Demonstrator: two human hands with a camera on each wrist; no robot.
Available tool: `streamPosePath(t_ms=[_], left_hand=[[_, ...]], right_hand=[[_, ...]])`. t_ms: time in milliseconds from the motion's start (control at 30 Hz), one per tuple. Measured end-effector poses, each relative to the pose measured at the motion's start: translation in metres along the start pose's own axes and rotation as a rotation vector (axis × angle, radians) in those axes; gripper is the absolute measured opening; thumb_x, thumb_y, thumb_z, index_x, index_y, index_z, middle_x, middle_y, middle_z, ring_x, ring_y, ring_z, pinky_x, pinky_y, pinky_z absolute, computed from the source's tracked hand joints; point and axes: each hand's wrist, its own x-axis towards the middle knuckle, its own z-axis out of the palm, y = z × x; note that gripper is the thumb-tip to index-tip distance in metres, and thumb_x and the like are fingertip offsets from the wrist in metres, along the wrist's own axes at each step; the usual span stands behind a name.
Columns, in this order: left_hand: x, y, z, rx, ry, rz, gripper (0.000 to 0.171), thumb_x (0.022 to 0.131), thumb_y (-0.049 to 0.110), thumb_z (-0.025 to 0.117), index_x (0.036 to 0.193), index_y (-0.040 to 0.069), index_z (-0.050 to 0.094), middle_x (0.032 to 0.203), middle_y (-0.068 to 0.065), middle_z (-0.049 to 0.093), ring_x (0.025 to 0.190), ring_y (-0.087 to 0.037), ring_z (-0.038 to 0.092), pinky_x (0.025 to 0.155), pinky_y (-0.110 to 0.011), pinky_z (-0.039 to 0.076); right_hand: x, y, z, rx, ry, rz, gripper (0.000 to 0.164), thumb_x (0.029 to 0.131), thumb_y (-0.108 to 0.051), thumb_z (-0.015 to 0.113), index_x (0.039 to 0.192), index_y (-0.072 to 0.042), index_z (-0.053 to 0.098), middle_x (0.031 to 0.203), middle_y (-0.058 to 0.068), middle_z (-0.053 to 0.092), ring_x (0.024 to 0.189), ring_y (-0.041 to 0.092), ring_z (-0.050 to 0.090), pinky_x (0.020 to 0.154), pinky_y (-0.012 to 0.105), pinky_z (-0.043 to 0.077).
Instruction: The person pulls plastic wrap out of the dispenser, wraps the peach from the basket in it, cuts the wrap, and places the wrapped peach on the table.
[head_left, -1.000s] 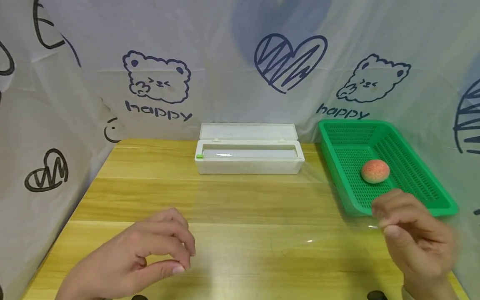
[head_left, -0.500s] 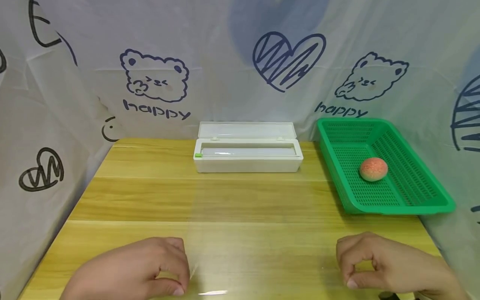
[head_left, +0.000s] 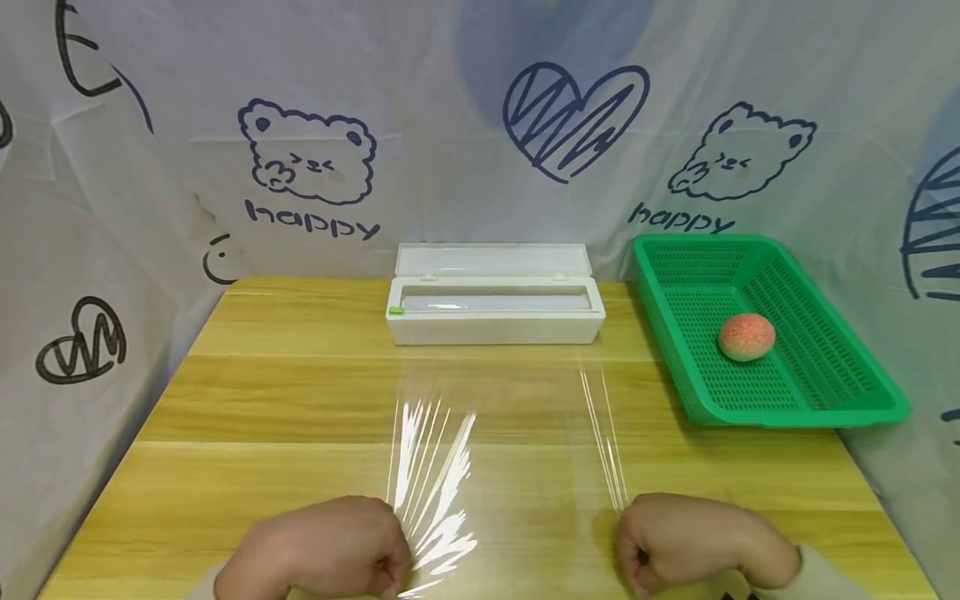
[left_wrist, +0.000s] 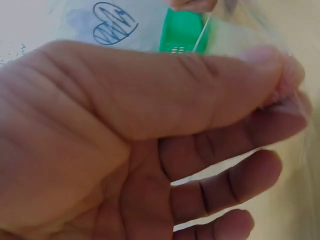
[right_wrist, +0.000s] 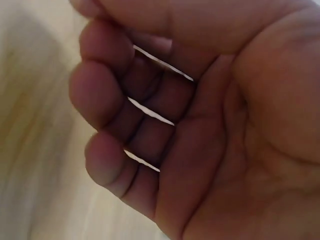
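Clear cling film [head_left: 446,492] runs from the white dispenser box [head_left: 495,328] toward me, close over the wooden table. It shines with bright creases near my left hand [head_left: 318,546], which pinches its near left edge. In the left wrist view the bunched film [left_wrist: 289,87] shows between thumb and forefinger. My right hand [head_left: 697,537] pinches the near right edge, and thin taut folds run from there back to the box. Curled fingers [right_wrist: 97,95] fill the right wrist view, where the pinched film is hidden. The box lid [head_left: 493,259] stands raised, with the film roll [head_left: 495,302] inside.
A green plastic basket [head_left: 806,418] stands at the back right, holding a round pinkish-orange fruit that looks like a peach [head_left: 746,337]. Behind the wooden table [head_left: 285,400] hangs a pale cloth [head_left: 442,183] with drawings; it also covers the left and right sides.
Both hands have come down toward the near edge, and the right hand has moved left, closer to the left hand. The film now looks pulled tight, with glossy creases.
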Motion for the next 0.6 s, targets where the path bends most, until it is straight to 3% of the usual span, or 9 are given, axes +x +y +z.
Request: streamPosePath(t_ms=[133,467,600], left_hand=[[0.004,0.0,0.004,-0.006,-0.034,-0.085,0.028,0.086,0.009,0.081,0.068,0.027,0.069,0.067,0.029,0.051,0.065,0.009,0.044,0.065,-0.012,0.044],[0.007,-0.003,0.013,-0.053,-0.049,-0.168,0.031,0.083,0.004,0.077,0.064,0.026,0.065,0.063,0.026,0.049,0.062,0.006,0.043,0.06,-0.015,0.044],[0.008,-0.004,0.015,-0.066,-0.045,-0.174,0.034,0.083,0.004,0.073,0.059,0.024,0.06,0.057,0.025,0.039,0.056,0.005,0.034,0.052,-0.014,0.035]], right_hand=[[0.007,-0.001,0.004,-0.029,-0.011,0.059,0.031,0.076,0.004,0.075,0.067,-0.026,0.077,0.064,-0.029,0.061,0.059,-0.012,0.05,0.055,0.01,0.047],[0.016,0.001,0.012,-0.12,-0.012,0.079,0.031,0.075,0.003,0.075,0.063,-0.025,0.075,0.06,-0.027,0.06,0.058,-0.011,0.047,0.057,0.007,0.043],[0.016,0.002,0.012,-0.085,-0.023,0.089,0.032,0.089,-0.012,0.078,0.06,-0.023,0.069,0.055,-0.027,0.046,0.051,-0.011,0.034,0.05,0.009,0.035]])
